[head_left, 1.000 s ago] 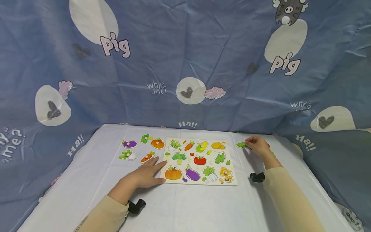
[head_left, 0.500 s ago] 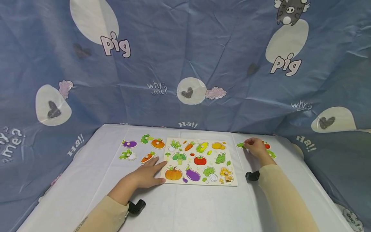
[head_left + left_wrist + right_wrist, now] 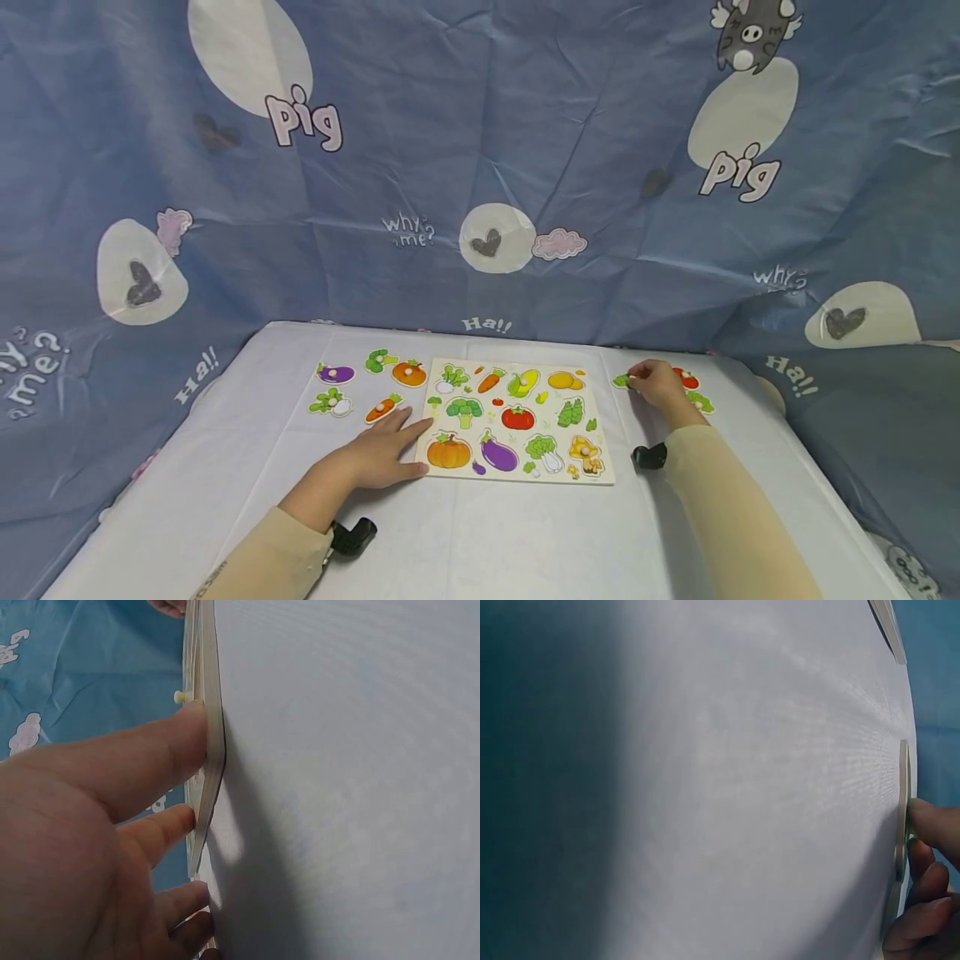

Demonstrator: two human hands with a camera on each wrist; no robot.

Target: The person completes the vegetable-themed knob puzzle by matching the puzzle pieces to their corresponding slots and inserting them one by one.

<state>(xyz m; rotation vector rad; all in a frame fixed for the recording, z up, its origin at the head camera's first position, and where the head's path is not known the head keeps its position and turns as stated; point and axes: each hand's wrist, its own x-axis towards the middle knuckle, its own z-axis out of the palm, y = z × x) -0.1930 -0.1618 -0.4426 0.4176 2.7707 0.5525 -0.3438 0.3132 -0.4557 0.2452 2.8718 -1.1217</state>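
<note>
A vegetable puzzle board (image 3: 550,423) lies flat on the white-covered table. My left hand (image 3: 382,454) touches its left edge with fingers spread, the thumb at the near-left corner; in the left wrist view the thumb (image 3: 161,750) presses the board's side. To the right of the board, my right hand (image 3: 660,387) pinches a green vegetable puzzle piece (image 3: 621,381), partly hidden by the fingers. The right wrist view shows that piece (image 3: 903,810) edge-on, low over the cloth. A mushroom piece (image 3: 585,458) with a knob sits in the board's near-right corner.
Left of the board lie eggplant (image 3: 337,373), broccoli (image 3: 381,360), pumpkin (image 3: 409,372), radish (image 3: 331,403) and carrot (image 3: 384,407) pieces. Behind my right hand are a tomato piece (image 3: 687,378) and another green piece (image 3: 701,402). A blue printed cloth (image 3: 375,283) hangs behind the table.
My right hand has shifted a little to the left, bringing the tomato piece and the green piece beside it into fuller view. The left hand stays in place on the board.
</note>
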